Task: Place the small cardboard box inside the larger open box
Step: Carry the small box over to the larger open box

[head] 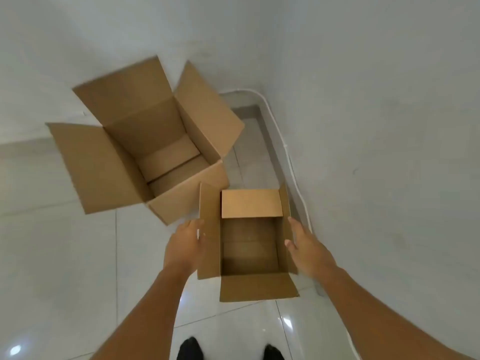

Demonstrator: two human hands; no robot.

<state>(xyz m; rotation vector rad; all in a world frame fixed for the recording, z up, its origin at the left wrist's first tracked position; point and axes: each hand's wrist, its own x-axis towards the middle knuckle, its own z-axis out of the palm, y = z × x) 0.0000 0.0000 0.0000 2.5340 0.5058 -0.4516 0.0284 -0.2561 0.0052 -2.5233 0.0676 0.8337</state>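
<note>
The small cardboard box [250, 206] is open at the top, its flaps spread outward, and nothing lies inside it. It sits between my two hands in the lower middle of the view. My left hand [181, 245] presses against its left flap and side. My right hand [305, 245] grips its right side, with the thumb over the edge. The larger open box [85, 165] stands on the floor up and to the left with its four flaps folded out and its inside bare. Its near corner almost touches the small box's left flap.
A glossy white tiled floor [65, 255] runs under both boxes. A white wall [376, 126] rises close on the right, with a white cable [291, 165] along its base. My dark shoes [188, 349] show at the bottom edge.
</note>
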